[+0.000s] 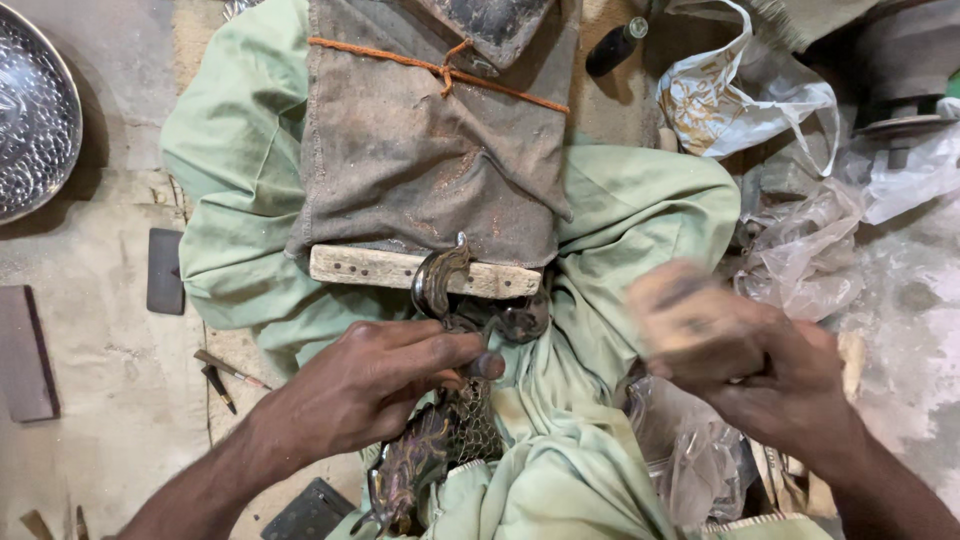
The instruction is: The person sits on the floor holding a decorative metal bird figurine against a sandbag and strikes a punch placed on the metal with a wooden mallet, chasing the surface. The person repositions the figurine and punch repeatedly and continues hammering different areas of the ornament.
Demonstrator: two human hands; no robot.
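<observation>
My left hand (375,385) grips a dark, ornate cast-metal piece (432,440) that lies across my lap, its curled upper end (438,280) resting against a short wooden block (400,268). My right hand (735,350) is blurred with motion to the right of the piece, fingers curled; whether anything is in it is not visible. Both legs are covered in pale green cloth (620,215), and a dirty grey cloth (420,150) tied with orange string (440,68) lies over them beyond the block.
A hammered metal bowl (30,115) sits at the far left on the concrete floor. Flat dark slabs (165,270) and thin tools (225,372) lie left of my leg. Crumpled plastic bags (800,250) and a dark bottle (615,45) crowd the right and back.
</observation>
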